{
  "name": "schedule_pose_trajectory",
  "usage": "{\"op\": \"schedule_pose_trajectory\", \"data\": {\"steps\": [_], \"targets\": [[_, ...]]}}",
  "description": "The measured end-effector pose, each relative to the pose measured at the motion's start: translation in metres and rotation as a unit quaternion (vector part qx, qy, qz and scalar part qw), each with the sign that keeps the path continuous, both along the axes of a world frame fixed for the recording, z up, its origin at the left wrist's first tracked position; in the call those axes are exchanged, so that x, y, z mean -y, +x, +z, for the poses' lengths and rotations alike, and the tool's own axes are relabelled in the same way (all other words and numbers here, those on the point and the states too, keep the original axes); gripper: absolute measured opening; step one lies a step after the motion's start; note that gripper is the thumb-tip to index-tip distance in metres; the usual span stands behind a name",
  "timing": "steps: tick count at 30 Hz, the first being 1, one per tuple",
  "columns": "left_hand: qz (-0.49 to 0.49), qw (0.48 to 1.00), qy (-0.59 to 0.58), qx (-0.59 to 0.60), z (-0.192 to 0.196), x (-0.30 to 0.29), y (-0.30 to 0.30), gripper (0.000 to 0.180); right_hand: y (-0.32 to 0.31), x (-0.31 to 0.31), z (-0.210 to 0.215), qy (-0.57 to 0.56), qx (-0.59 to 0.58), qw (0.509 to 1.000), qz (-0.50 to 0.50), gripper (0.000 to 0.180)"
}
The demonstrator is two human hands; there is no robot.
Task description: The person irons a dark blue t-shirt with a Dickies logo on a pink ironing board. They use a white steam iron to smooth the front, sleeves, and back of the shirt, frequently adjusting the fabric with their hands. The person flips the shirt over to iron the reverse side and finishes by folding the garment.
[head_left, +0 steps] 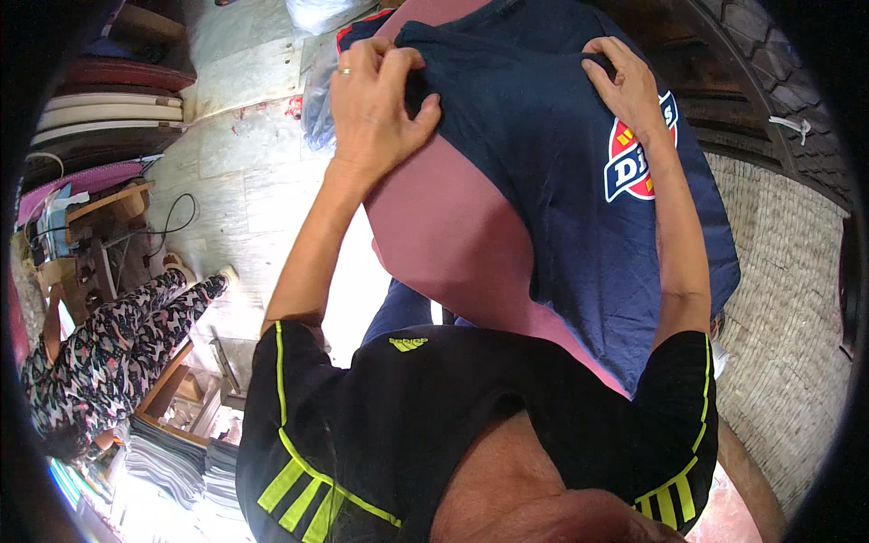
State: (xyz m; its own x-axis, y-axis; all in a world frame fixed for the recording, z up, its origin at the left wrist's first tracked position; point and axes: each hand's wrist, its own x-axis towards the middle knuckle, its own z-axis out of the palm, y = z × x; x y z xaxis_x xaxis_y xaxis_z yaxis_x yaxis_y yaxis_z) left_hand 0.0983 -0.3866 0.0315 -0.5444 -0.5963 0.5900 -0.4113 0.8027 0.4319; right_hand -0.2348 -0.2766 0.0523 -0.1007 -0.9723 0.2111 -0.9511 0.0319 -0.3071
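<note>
Black-sleeved forearms reach out, left hand (376,95) and right hand (629,86) both pinching the navy T-shirt (579,181) spread over the pink ironing board (444,226); smoothing underway, an even tug likely next.

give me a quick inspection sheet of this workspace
surface: pink padded board, partly covered by cloth
job's things: navy garment with a red, white and blue badge, spread over the board
clutter: stacked folded fabric at lower left
hands: left hand pinching the garment's edge, ring on one finger; right hand gripping the cloth near the badge
cables: black cable on the tiled floor at left
surroundings: another person in patterned clothing at left
</note>
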Motion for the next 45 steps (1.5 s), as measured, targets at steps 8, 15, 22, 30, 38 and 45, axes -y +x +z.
{"op": "schedule_pose_trajectory", "data": {"steps": [8, 15, 22, 30, 38, 45], "targets": [[0.091, 0.994, -0.011, 0.053, -0.008, 0.017, -0.022, 0.036, 0.005, 0.014, -0.015, -0.027, 0.005, 0.998, -0.049, 0.022], [0.055, 0.992, 0.106, -0.031, -0.013, 0.019, 0.027, 0.025, -0.004, 0.017, -0.023, -0.037, 0.000, 0.999, -0.025, 0.024], [-0.007, 0.912, 0.397, -0.103, 0.006, 0.019, 0.025, 0.027, -0.021, 0.011, -0.010, 0.014, 0.043, 0.999, 0.004, 0.016], [0.104, 0.990, 0.085, 0.049, -0.003, 0.025, -0.017, 0.036, -0.020, 0.050, 0.030, -0.110, -0.009, 0.979, -0.169, 0.016], [0.065, 0.917, 0.315, -0.237, -0.029, 0.023, -0.011, 0.027, -0.049, 0.071, -0.001, -0.122, -0.037, 0.988, -0.091, 0.008], [0.067, 0.959, 0.275, -0.021, -0.010, 0.038, -0.010, 0.032, -0.016, 0.052, -0.015, -0.258, 0.062, 0.962, -0.069, 0.009]]}}
